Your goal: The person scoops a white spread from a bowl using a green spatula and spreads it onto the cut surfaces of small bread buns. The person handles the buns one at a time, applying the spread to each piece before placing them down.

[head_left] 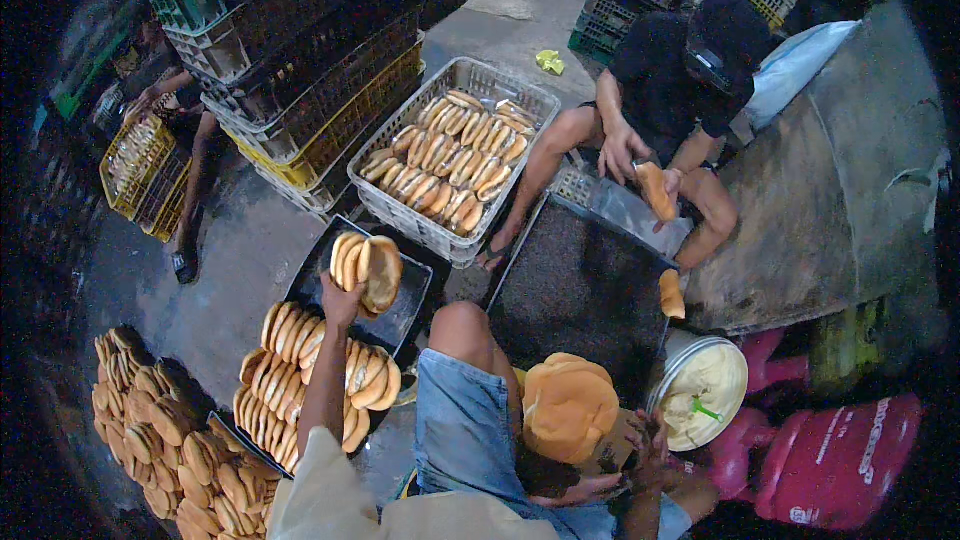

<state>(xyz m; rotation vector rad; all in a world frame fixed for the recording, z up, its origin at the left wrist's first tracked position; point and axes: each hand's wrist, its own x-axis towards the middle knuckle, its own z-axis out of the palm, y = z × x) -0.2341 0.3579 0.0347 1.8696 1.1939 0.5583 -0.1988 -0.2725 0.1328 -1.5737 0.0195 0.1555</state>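
Note:
My left hand [345, 300] grips several flat, split bread buns [375, 270] side by side, above the bare part of a black tray [397, 315]. Rows of similar buns [274, 390] stand on edge on the nearer part of that tray. Close to my lap is a large, rounded piece of golden bread [570, 405], with lobes that look joined together. My right hand [646, 435] is in shadow beside this bread and the bucket [664, 375]. Its fingers are blurred, and I cannot tell whether they hold anything. Pale cream and a green-handled utensil [706, 410] are in the bucket.
A pile of loose buns [172, 435] lies at lower left. Ahead stands a plastic crate [480, 244] of packed buns, beside stacked crates [300, 135]. A person [645, 60] opposite holds a bread roll [655, 191] over a dark surface [570, 277]. A red plastic stool [832, 465] is at right.

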